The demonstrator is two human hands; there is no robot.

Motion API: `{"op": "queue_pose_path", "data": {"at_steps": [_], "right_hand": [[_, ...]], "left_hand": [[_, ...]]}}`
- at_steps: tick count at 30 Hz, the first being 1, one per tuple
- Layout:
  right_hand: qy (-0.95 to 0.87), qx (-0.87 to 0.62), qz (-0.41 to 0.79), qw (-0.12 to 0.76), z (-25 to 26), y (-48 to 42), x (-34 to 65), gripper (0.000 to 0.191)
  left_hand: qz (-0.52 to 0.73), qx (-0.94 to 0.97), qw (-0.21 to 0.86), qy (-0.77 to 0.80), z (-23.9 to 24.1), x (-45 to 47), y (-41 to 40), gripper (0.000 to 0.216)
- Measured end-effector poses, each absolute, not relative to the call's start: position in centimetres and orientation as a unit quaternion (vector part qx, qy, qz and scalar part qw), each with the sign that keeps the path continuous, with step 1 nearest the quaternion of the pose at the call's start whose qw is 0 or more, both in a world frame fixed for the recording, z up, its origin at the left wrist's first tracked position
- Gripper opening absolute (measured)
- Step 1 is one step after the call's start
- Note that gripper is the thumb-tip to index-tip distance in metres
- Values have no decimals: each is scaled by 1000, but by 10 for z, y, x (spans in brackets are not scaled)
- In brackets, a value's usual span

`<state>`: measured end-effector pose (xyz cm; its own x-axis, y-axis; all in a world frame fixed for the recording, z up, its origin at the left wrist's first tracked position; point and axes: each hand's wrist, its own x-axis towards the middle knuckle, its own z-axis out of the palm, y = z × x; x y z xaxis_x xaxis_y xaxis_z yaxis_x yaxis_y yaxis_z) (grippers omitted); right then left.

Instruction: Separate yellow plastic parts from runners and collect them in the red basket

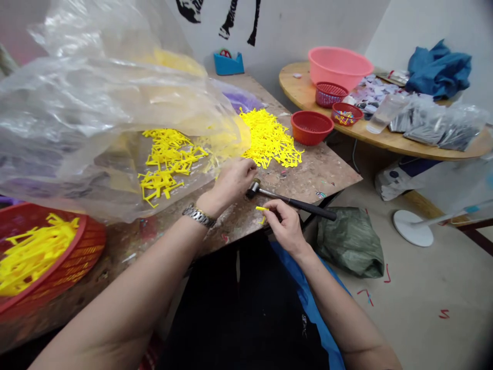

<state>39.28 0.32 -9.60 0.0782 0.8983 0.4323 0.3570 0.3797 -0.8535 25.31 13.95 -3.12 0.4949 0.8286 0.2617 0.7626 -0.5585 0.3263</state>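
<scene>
Pressure should be light as your right hand (285,225) pinches a slim yellow plastic piece (261,208), your left hand's (232,183) hold unclear.

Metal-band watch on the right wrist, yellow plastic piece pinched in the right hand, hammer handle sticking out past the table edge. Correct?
Wrong wrist: the head view shows the metal-band watch on the left wrist. The rest holds: yellow plastic piece pinched in the right hand, hammer handle sticking out past the table edge.
</scene>
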Motion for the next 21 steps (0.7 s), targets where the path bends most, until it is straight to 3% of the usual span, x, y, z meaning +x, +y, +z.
{"op": "queue_pose_path", "data": {"at_steps": [7,21], "right_hand": [[-648,-477,217,553,-97,3,393,13],[-652,-464,208,562,-100,4,391,13]], "left_hand": [[92,867,32,488,-34,295,166,32],[-5,869,-47,493,-54,329,197,40]]}}
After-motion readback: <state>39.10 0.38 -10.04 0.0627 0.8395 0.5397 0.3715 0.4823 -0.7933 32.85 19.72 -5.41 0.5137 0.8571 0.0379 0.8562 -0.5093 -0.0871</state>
